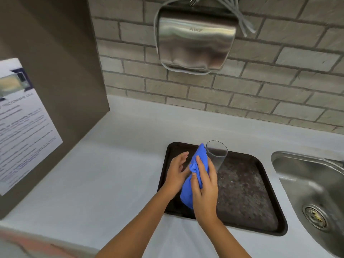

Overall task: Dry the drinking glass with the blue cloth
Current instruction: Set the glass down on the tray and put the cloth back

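Observation:
A clear drinking glass [217, 152] is held tilted over a dark tray [243, 192], its open mouth pointing up and away from me. A blue cloth [197, 158] covers the glass's left side and lower part and hangs down in a bunch. My right hand [204, 185] grips the cloth against the glass, and the glass's base is hidden under cloth and hand. My left hand [177, 172] is just left of the cloth, fingers spread and palm turned toward it. Whether its thumb touches the fabric is unclear.
The tray lies on a white countertop [115, 164]. A steel sink [312, 185] with a drain is at the right. A metal hand dryer [195, 40] hangs on the brick wall. A brown panel with a printed notice [24, 123] stands at left.

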